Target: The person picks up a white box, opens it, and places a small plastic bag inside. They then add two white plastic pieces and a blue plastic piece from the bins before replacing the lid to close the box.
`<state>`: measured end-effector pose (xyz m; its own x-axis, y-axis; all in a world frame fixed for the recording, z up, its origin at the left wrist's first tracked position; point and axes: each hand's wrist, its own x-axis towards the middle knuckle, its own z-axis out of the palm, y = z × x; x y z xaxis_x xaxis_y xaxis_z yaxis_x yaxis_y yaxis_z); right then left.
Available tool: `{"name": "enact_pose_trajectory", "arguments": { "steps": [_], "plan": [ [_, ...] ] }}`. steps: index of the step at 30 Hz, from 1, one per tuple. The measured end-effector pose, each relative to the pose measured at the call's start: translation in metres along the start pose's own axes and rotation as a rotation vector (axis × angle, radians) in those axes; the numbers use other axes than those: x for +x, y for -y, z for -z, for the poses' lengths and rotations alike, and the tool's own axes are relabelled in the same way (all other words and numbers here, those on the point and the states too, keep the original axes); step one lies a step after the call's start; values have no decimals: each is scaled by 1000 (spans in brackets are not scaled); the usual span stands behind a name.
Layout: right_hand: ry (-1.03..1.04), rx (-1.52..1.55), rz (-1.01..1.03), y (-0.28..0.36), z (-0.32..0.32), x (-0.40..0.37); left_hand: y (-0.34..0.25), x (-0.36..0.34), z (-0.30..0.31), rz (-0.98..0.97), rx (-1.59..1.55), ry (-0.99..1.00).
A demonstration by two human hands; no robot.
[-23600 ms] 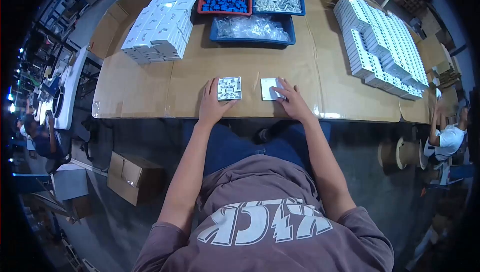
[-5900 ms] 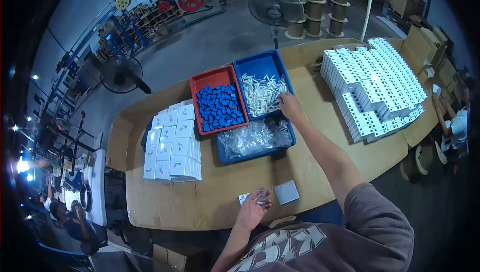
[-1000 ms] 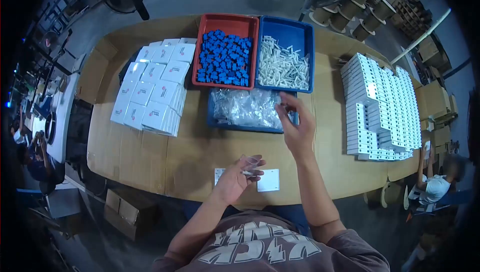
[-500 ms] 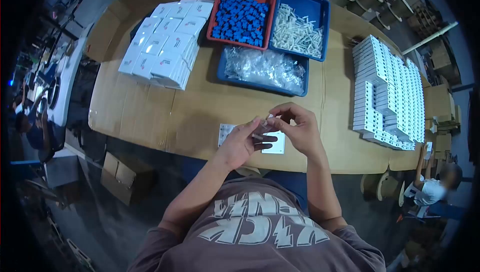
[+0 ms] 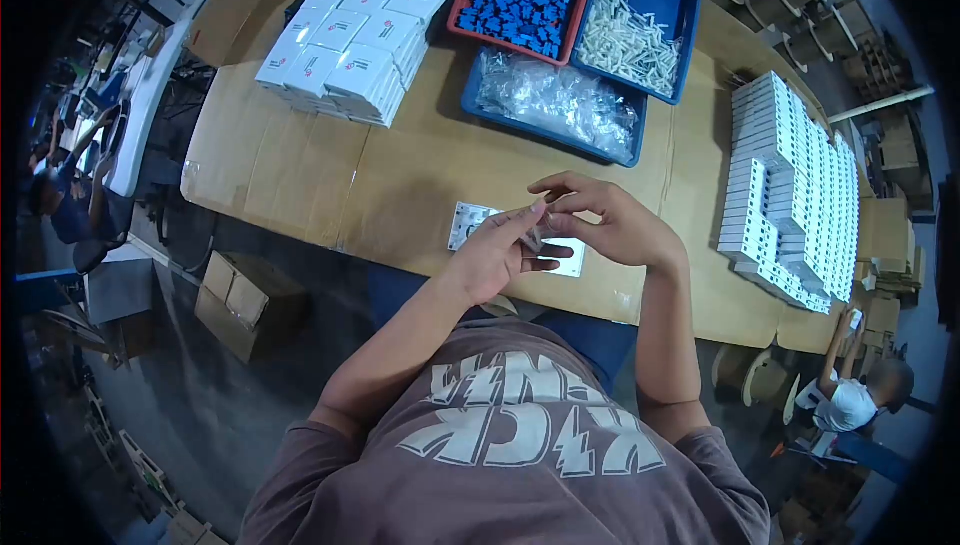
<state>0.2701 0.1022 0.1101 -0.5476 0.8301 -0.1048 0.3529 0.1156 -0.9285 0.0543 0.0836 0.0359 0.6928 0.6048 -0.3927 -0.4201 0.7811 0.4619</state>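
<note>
My left hand (image 5: 492,257) is closed on a small clear plastic bag (image 5: 533,239), above the table's front edge. My right hand (image 5: 612,222) meets it from the right, thumb and fingers pinched at the bag's upper end. Fingers cover most of the bag, and I cannot make out its contents. Below the hands lie a white plate with holes and fittings (image 5: 466,224) on the left and a plain white plate (image 5: 571,260) on the right, both partly hidden.
Behind the hands stand a red tray of blue plastic parts (image 5: 515,0), a blue tray of white wall plugs (image 5: 630,40) and a blue tray of clear bags (image 5: 560,105). White boxes (image 5: 350,40) are stacked left, white socket-like units (image 5: 785,195) right. Co-workers sit at both sides.
The view has shifted, so the table's things appear moved right and upward. The white piece seen at my right fingertips no longer shows. Both hands stay together at the bag.
</note>
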Motion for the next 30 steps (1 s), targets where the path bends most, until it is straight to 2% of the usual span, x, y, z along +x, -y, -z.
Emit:
{"name": "enact_pose_trajectory", "arguments": {
  "steps": [2,3,6,12,17,20,25,28,30],
  "plan": [
    [5,121,-38,-4,0,-1,-2,-1,-1,10,-13,-8],
    [-70,225,-12,2,-6,0,-1,0,1,-8,-2,11],
    [-7,81,17,-12,-9,-2,4,3,6,-31,27,34],
    [-33,167,-101,-11,-11,-3,6,8,3,-1,34,53],
    [36,134,-138,-12,-10,-3,13,15,10,2,46,-19],
    [-10,276,-208,-13,-7,-4,11,14,7,-17,13,3],
    [53,135,-160,-16,-11,0,15,17,20,41,-1,-39],
    [60,184,-145,-38,-14,0,18,21,29,51,-65,1],
    [18,233,-101,-42,-11,1,17,21,26,51,-58,-40]
  ]
}}
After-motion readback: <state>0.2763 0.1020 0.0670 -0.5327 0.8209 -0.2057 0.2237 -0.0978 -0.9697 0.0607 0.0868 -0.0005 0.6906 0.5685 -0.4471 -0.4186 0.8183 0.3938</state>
